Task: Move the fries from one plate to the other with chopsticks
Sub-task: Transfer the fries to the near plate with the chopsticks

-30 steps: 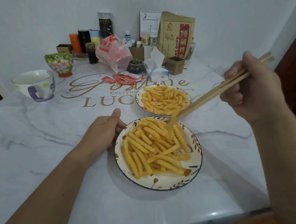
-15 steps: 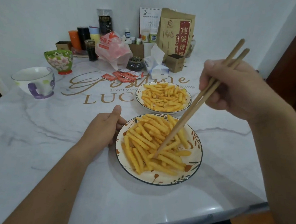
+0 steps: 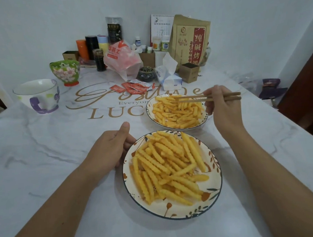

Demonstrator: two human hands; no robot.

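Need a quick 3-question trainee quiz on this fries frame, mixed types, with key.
1. True or false: the chopsticks have their tips over the far plate.
2. Which hand holds the chopsticks? A) left B) right C) both
3. Fill in: the left hand rests against the rim of the ____ plate.

Key:
1. True; the tips sit above the fries there.
2. B, the right hand.
3. Near.
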